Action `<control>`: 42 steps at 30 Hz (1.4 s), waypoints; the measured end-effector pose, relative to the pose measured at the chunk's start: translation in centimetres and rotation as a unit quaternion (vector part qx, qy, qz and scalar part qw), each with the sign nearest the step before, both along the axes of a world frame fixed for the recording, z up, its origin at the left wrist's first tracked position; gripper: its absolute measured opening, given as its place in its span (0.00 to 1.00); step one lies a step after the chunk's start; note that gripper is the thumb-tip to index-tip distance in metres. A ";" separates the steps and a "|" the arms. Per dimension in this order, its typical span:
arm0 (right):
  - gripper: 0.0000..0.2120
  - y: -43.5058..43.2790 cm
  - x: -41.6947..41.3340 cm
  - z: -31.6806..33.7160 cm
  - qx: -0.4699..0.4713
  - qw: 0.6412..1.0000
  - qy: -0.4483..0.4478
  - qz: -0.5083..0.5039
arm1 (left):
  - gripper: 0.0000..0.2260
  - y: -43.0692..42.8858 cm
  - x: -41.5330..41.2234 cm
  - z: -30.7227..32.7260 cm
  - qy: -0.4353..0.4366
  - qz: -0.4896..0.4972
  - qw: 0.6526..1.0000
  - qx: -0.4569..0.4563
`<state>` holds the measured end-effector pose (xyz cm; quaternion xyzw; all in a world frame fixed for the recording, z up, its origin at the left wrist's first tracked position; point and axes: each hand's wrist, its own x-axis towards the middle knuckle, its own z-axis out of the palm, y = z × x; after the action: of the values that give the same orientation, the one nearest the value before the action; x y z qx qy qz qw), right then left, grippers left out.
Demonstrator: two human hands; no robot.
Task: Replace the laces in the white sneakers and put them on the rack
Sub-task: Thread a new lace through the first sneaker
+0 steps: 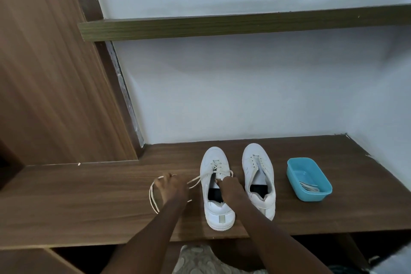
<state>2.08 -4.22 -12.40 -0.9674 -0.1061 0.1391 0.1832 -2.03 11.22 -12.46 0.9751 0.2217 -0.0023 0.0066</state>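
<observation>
Head view: low in the middle of the frame, two white sneakers point(258, 158) stand side by side on the worktop point(89, 198). The left hand point(172, 187) pinches a loose lace point(152, 196) beside the left sneaker point(213, 158). The right hand point(230, 188) rests at that sneaker's tongue, and I cannot tell its grip. A blue tub point(311, 196) stands to the right.

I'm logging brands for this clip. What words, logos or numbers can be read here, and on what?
None can be read.
The beige heel tab on the laced sneaker looks blank, and so does the one on the unlaced sneaker.
The black insoles and the blue tub show no print.
</observation>
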 end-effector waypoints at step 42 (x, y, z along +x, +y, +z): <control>0.15 0.4 -0.2 0.7 0.016 0.998 0.039 -0.043 | 0.06 2.0 -1.3 -0.1 -0.179 -0.064 0.981 0.031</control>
<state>1.92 -3.81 -11.70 -0.9619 -0.0598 0.1673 0.2080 -3.33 13.24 -12.59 0.9717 0.1540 0.1786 0.0161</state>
